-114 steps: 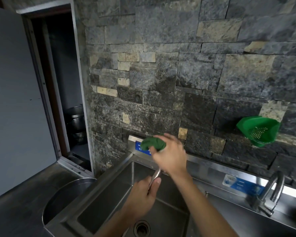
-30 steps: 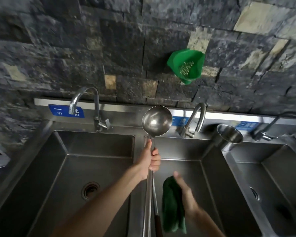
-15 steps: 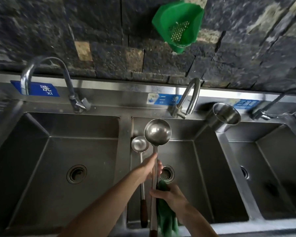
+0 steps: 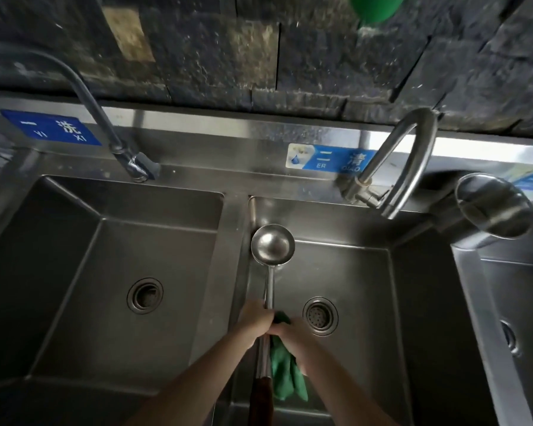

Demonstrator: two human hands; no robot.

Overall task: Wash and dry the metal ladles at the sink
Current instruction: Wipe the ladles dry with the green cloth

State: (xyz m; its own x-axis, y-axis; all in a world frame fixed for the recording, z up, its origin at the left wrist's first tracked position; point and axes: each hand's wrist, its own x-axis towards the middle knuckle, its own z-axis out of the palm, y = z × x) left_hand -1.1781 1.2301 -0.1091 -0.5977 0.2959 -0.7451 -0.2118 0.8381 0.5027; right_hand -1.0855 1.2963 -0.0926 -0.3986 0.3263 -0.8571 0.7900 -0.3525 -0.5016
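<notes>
A metal ladle (image 4: 271, 245) lies tilted in the middle basin (image 4: 366, 272), its round bowl up near the basin's left wall. Its long handle runs down toward me and ends in a dark wooden grip. My left hand (image 4: 255, 320) is closed around the handle about halfway along. My right hand (image 4: 293, 333) presses a green cloth (image 4: 285, 376) against the handle just beside the left hand, and the cloth hangs down below it. I can make out only one ladle.
The left basin (image 4: 111, 241) has a drain and a tap (image 4: 105, 118) behind it. A curved tap (image 4: 406, 155) stands over the middle basin. A steel cup (image 4: 493, 206) sits on the ledge at right. A green strainer (image 4: 373, 7) hangs on the stone wall.
The ladle has come down from upright in the air into the middle basin. My right hand brought the cloth up to the handle beside my left hand. The view moved closer.
</notes>
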